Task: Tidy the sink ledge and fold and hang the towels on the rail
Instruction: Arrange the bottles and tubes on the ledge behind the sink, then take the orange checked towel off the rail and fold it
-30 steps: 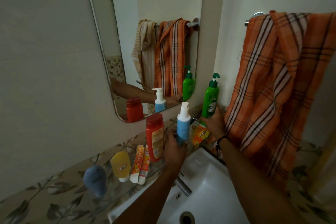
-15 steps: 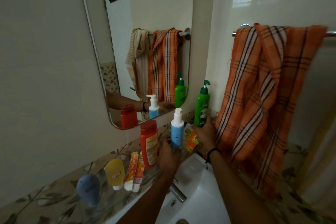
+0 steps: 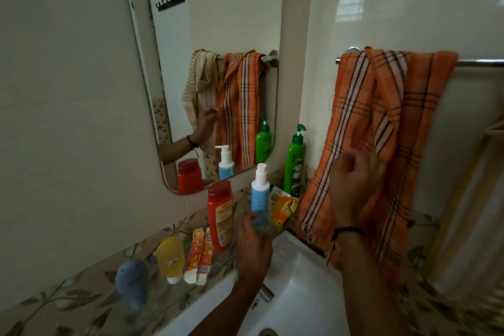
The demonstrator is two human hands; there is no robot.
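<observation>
Left hand (image 3: 253,243) is blurred at the foot of the blue bottle (image 3: 260,194); whether the bottle is gripped cannot be told. Right hand (image 3: 354,180) is raised before the towel (image 3: 381,117), and its fingers are shown loose and spread in the mirror (image 3: 231,22), with no cloth seen pinched.

The ledge (image 3: 68,308) is judged nearly tidied. The blue bottle, the red bottle (image 3: 220,215) and the green bottle (image 3: 294,163) are stood upright along the wall, with a crinkled sachet (image 3: 282,207) tucked between blue and green. Two tubes (image 3: 199,256), a yellow tube (image 3: 170,256) and a rounded blue-grey holder (image 3: 132,278) are ranged to the left.

The towels are judged not yet done. The orange one is slung unfolded and bunched over the rail (image 3: 480,63), its fringed hem hanging down to the ledge corner. A beige towel (image 3: 200,82) is seen only in the mirror, also crumpled.

The towel is a thin woven check; the bottles are smooth moulded plastic with pump heads or a flip cap. The ledge is glossy leaf-patterned tile, the sink (image 3: 300,294) glazed white, the rail polished metal.
</observation>
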